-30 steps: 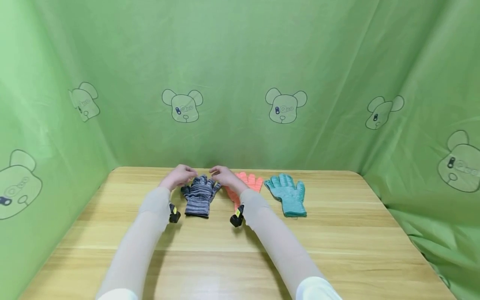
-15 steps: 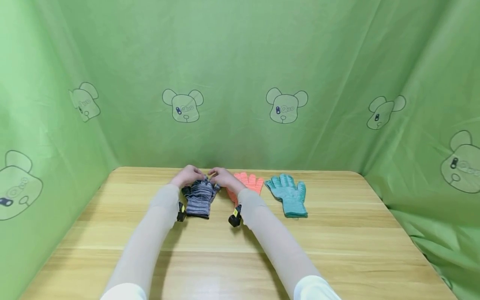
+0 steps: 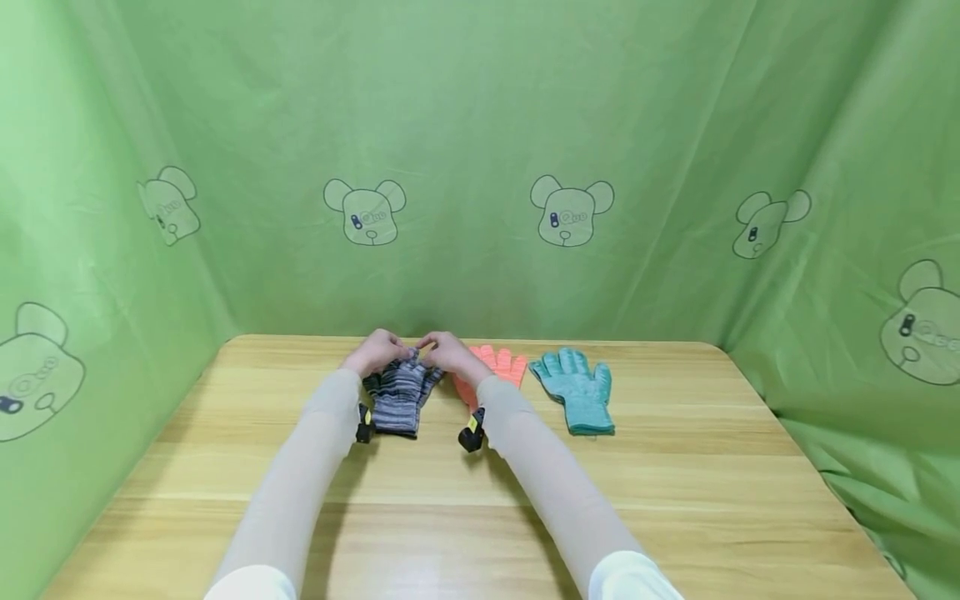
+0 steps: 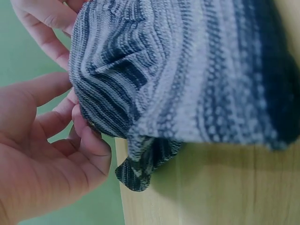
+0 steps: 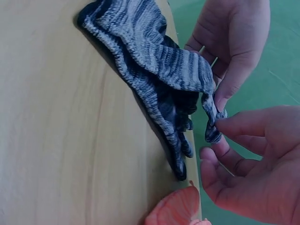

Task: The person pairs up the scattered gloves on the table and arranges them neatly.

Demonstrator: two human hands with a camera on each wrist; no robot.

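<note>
A black-and-grey striped knit glove [image 3: 397, 400] lies near the table's back edge, cuff toward me. Its finger end is raised, and in the right wrist view a lower striped glove [image 5: 150, 105] shows beneath it, flat on the wood. My left hand [image 3: 377, 352] pinches the raised finger end from the left; its thumb and fingertips meet the knit edge in the left wrist view. From the other side my right hand [image 5: 262, 164] pinches a glove finger [image 5: 213, 133] between thumb and fingertips. Both hands' fingertips are close together there.
An orange glove [image 3: 504, 364] lies just right of the striped one, partly hidden under my right forearm. Farther right is a teal glove [image 3: 577, 392]. The wooden table [image 3: 675, 475] ends at a green curtain [image 3: 480, 275] behind and at both sides.
My left hand has moved right onto the striped glove's fingers, and the two hands have closed in on its finger end, now raised. Over the last half second they barely move.
</note>
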